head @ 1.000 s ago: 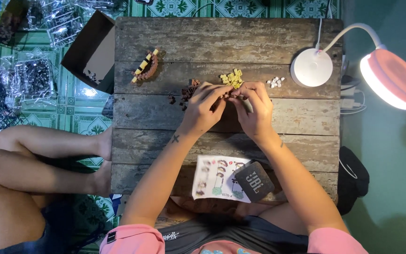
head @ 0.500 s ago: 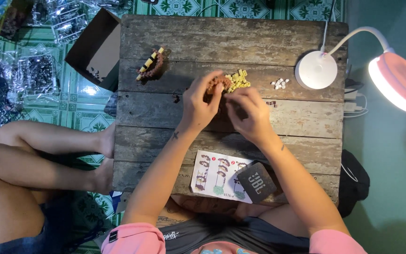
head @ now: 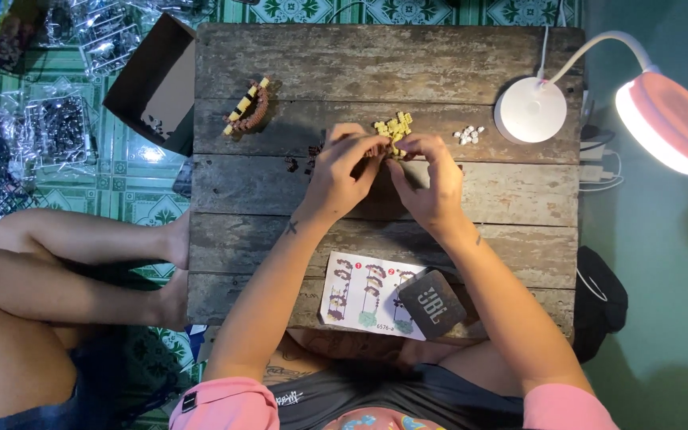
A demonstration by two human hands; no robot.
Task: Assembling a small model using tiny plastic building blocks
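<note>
A low wooden table on a green patterned floor, under lamp light

The table (head: 471, 64) is made of worn grey planks. The floor (head: 145, 199) has green tiles with a white ornament pattern. At the right, a white desk lamp (head: 666, 119) with a round base stands on the table corner, its head is lit. The right side is plain dark green.

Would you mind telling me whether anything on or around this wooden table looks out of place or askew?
The brown box hangs off the table at its far-left corner, tilted. The dark speaker sits on the instruction sheet, covering part of it. Otherwise nothing stands out.
</note>
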